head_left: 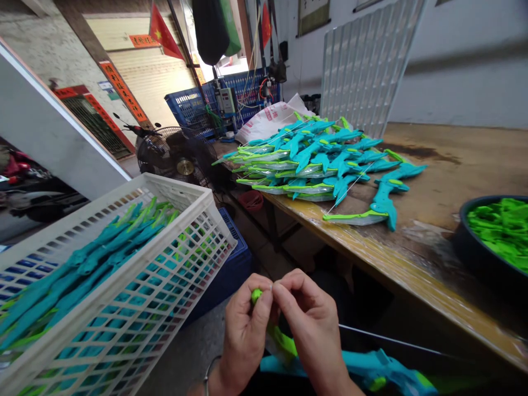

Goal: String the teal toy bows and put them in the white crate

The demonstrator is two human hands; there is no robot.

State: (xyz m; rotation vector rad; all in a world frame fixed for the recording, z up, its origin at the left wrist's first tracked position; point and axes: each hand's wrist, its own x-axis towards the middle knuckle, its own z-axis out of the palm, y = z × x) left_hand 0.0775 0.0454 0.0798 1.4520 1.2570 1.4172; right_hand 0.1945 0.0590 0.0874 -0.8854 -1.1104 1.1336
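Note:
A teal and green toy bow [371, 367] lies low in front of me, partly hidden behind my hands. Closed around a bright green tip [256, 296] of the bow is my left hand [245, 333], thumb and forefinger pinching it. My right hand [311, 327] is closed in a pinch right beside it, fingertips meeting those of the left. A white string [388, 335] stretches rightward from behind the right hand, whose fingers appear to hold its end; the end itself is hardly visible.
At left, a white plastic crate [181, 220] holds several teal and green bows. The wooden table [445, 165] carries a stack of bows [309, 154], a single bow [383, 201] near its edge, and a dark basin [466, 242] of green parts. A fan [173, 157] stands behind the crate.

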